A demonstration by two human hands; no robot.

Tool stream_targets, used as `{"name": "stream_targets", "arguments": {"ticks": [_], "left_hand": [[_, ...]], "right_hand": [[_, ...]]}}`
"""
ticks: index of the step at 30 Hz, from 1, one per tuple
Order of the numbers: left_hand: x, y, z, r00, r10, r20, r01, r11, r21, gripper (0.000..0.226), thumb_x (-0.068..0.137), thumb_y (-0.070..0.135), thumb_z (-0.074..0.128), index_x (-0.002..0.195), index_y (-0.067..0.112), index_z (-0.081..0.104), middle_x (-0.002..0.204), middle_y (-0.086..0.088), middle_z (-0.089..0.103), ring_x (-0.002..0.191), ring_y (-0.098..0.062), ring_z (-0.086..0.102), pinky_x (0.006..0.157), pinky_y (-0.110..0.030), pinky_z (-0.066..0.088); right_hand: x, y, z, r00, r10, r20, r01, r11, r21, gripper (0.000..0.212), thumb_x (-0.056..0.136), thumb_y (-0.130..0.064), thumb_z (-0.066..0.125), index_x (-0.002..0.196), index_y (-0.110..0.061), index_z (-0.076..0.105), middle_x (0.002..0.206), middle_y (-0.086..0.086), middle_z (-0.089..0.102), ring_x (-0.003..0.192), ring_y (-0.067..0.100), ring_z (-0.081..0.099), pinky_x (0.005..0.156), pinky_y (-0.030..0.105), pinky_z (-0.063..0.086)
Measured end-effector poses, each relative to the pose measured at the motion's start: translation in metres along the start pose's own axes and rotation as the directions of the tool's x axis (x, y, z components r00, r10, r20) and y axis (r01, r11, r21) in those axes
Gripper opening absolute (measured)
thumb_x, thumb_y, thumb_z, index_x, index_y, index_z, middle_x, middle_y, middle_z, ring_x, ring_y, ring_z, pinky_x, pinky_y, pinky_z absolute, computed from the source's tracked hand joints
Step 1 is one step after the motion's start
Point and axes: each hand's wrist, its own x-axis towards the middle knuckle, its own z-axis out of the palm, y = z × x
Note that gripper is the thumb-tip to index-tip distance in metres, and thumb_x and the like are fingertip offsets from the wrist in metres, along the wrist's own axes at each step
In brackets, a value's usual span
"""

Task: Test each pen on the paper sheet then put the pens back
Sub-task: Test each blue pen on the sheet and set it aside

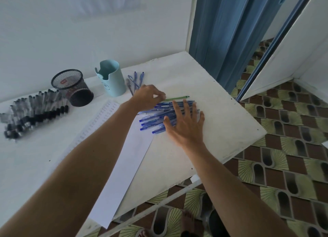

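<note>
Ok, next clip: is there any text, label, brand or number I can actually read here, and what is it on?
Nothing here reads clearly enough to quote.
paper sheet: columns of handwritten marks at its far end, too small and blurred to read.
blue pens: white print on the barrels, too blurred to read.
black mesh cup: a small red label, unreadable.
light blue holder: a drawn mark on the front, no letters made out.

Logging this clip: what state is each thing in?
blue pens, piled, lying flat
green pen, lying flat
black pens, lying in a row
mesh cup, upright
blue holder, upright
paper sheet, flat, partly scribbled
left hand, fingers curled at green pen; grip unclear
right hand, flat on blue pens
</note>
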Motion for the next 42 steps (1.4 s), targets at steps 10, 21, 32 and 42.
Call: {"name": "stream_targets", "arguments": {"ticks": [10, 21, 32, 42], "left_hand": [[-0.015, 0.006, -0.006, 0.993, -0.073, -0.09, 0.074, 0.997, 0.008, 0.02, 0.093, 0.025, 0.067, 0.106, 0.013, 0.077, 0.11, -0.002, 0.072, 0.098, -0.021, 0.063, 0.086, -0.025, 0.044], [-0.036, 0.012, -0.006, 0.904, -0.255, -0.343, 0.096, 0.903, -0.418, 0.011, 0.097, 0.021, 0.055, 0.102, 0.017, 0.063, 0.094, 0.007, 0.066, 0.084, -0.009, 0.058, 0.077, -0.021, 0.043], [-0.102, 0.002, -0.016, 0.792, -0.545, -0.276, -0.219, 0.169, -0.961, 0.017, 0.105, 0.023, 0.048, 0.098, 0.011, 0.038, 0.079, -0.016, 0.068, 0.056, -0.021, 0.061, 0.051, -0.027, 0.048], [-0.203, -0.055, -0.028, 0.871, -0.481, -0.099, -0.057, 0.1, -0.993, 0.016, 0.093, -0.006, 0.057, 0.081, 0.004, 0.058, 0.075, -0.008, 0.062, 0.063, -0.021, 0.064, 0.065, -0.026, 0.056]], "right_hand": [[-0.001, 0.0, -0.002, 1.0, -0.003, 0.015, 0.004, 0.999, -0.037, 0.065, 0.099, -0.061, 0.028, 0.158, -0.035, 0.016, 0.168, 0.002, 0.006, 0.154, 0.029, -0.003, 0.12, 0.056, 0.001], [-0.003, 0.0, -0.001, 0.998, -0.042, -0.04, 0.043, 0.999, 0.015, 0.067, 0.096, -0.059, 0.032, 0.157, -0.034, 0.018, 0.167, 0.001, 0.009, 0.153, 0.028, 0.002, 0.12, 0.055, 0.001], [-0.043, -0.043, 0.003, 0.96, -0.118, -0.255, 0.157, 0.978, 0.138, 0.063, 0.084, -0.047, 0.033, 0.134, -0.018, 0.058, 0.151, 0.006, 0.047, 0.146, 0.032, 0.031, 0.118, 0.055, 0.017], [-0.088, -0.114, 0.034, 0.96, -0.282, 0.009, 0.277, 0.95, 0.145, 0.061, 0.096, -0.04, 0.041, 0.154, -0.022, 0.033, 0.164, 0.006, 0.024, 0.153, 0.03, 0.013, 0.122, 0.05, 0.011]]}}
